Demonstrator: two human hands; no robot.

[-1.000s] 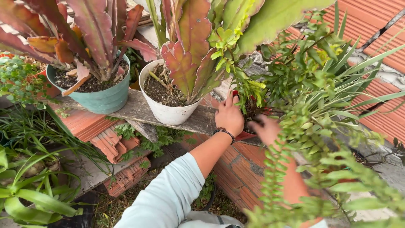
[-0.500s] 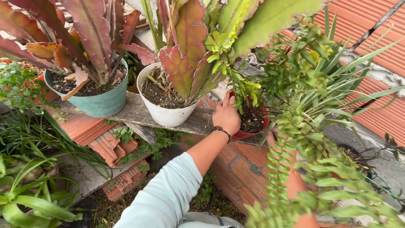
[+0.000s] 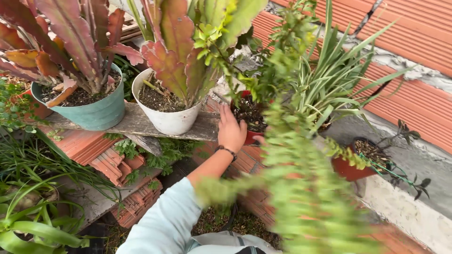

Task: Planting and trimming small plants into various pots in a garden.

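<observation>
My left hand (image 3: 230,129), with a dark bracelet on the wrist, is pressed against the near side of a small red pot (image 3: 251,137), fingers pointing up along it. The pot holds dark soil and a leafy green plant (image 3: 263,80), and stands at the right end of a weathered wooden plank (image 3: 136,123). A blurred hanging fern (image 3: 306,197) close to the camera covers my right hand; only a sliver of skin shows by the pot's base, and I cannot tell what it is doing.
A white pot (image 3: 167,120) and a teal pot (image 3: 94,113), both with red-green flat-leaved cacti, stand left on the plank. At the right a terracotta pot (image 3: 346,169) sits by the brick wall (image 3: 414,37). Stacked tiles (image 3: 113,162) lie below.
The view has shifted right and down. My left hand has slid lower on the red pot's side, and my right hand has dropped behind the fern.
</observation>
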